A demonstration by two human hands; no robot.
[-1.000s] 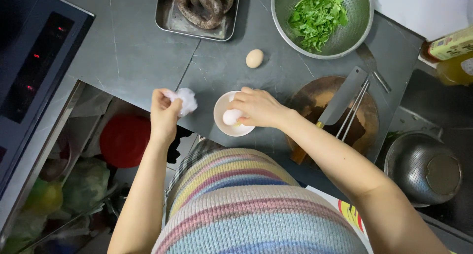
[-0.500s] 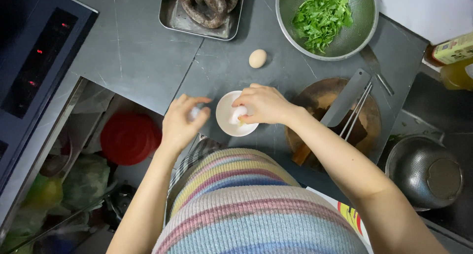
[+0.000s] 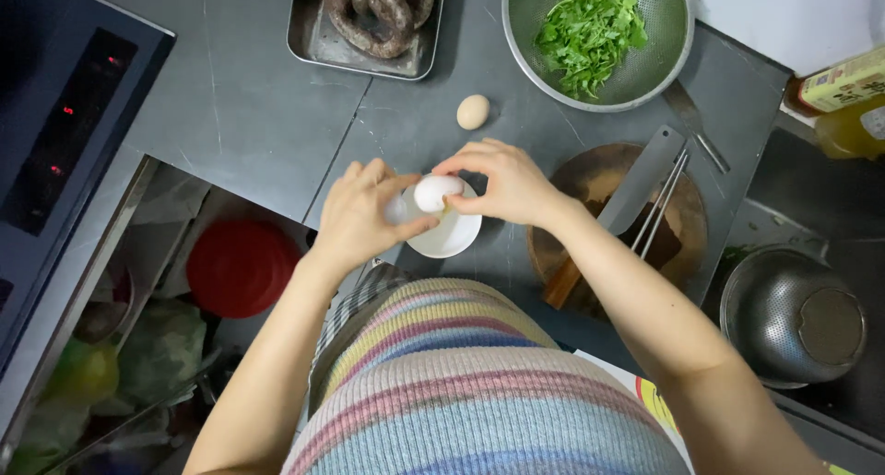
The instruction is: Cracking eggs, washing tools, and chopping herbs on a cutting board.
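Observation:
A white egg [image 3: 435, 192] is held over a small white bowl [image 3: 453, 234] near the counter's front edge. My right hand [image 3: 502, 182] grips the egg from the right, and my left hand [image 3: 359, 215] pinches it from the left. A little yellow shows at the egg's underside above the bowl. A second, beige egg [image 3: 473, 112] lies on the grey counter [image 3: 240, 106] just behind my hands.
A metal tray of sausages [image 3: 367, 18] and a colander of green leaves [image 3: 599, 34] sit at the back. A round wooden board [image 3: 604, 184] with a cleaver [image 3: 634, 178] and chopsticks lies to the right. A steel pot [image 3: 791, 314], bottles [image 3: 843, 101] and a cooktop [image 3: 55, 124] flank the counter.
My left hand has come from the left, where it held something white and crumpled, to the egg. Both hands now hold the egg over the bowl.

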